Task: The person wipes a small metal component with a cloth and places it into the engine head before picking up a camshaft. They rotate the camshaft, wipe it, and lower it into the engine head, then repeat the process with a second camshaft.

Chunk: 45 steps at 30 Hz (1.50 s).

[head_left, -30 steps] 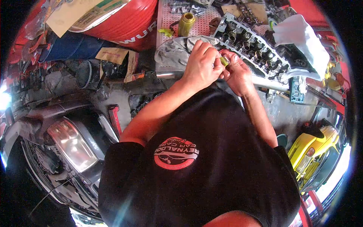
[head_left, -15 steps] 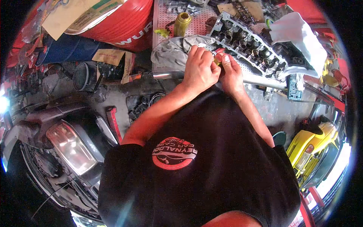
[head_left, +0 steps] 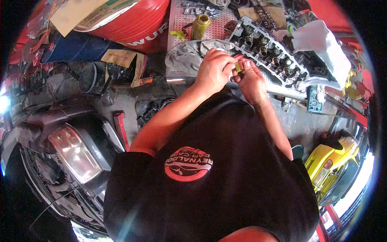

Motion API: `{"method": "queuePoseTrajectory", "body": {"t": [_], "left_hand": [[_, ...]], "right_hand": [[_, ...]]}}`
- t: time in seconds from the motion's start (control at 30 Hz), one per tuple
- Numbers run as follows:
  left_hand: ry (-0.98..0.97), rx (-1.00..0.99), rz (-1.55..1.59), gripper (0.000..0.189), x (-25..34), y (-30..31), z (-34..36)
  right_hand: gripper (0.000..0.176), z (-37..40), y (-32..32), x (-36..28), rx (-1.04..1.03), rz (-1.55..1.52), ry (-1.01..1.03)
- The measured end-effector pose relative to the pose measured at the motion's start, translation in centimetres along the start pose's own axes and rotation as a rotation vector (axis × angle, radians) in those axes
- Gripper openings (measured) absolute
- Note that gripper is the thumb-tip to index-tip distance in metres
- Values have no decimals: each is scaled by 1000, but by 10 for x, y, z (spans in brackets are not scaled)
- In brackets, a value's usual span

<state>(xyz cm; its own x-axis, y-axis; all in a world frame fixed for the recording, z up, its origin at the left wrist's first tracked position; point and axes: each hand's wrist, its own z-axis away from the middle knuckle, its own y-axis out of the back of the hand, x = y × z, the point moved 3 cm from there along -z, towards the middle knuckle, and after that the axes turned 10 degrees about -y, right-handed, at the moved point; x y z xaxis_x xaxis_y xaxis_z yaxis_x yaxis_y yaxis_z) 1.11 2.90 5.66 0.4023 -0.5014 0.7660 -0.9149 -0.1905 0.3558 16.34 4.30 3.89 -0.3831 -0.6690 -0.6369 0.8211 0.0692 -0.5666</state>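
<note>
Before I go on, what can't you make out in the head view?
All in the head view:
Small yellow piece: full shape, partly covered by fingers of the left hand and right hand.
Yellow bottle: contents, too dark inside its mouth.
Grey cloth: anything underneath, hidden by its folds.
Red drum: cut off by the top edge; cardboard covers part of its rim.

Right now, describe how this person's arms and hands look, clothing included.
Short black sleeves end above bare forearms. The left hand and right hand wear no gloves, and no watch shows. The black shirt carries a round red, white and black logo reading "CAR CARE".
</note>
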Motion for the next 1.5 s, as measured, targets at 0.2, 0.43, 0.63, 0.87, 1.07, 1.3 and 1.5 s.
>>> {"method": "queuePoseTrajectory", "body": {"t": [0.2,0.43,0.63,0.87,1.07,1.3,1.5], "left_hand": [[-54,-46,-119,9,0,-3,3],[-83,-89,-45,18,-2,5,13],[-85,-41,52,37,8,6,-2],[255,-148,225,35,12,0,-6],[352,-111,415,35,1,-8,-2],[318,-129,244,35,6,-4,-5],[135,-77,89,31,7,-6,-6]], "right_hand": [[19,0,-5,1,7,0,-49],[23,-1,31,-10,30,-57,-48],[24,8,6,-9,-153,-18,-77],[19,12,5,-11,-142,59,-85],[22,12,11,-9,-122,192,-98],[25,14,7,-14,-90,509,-22],[27,6,15,-12,-120,397,-60]]}}
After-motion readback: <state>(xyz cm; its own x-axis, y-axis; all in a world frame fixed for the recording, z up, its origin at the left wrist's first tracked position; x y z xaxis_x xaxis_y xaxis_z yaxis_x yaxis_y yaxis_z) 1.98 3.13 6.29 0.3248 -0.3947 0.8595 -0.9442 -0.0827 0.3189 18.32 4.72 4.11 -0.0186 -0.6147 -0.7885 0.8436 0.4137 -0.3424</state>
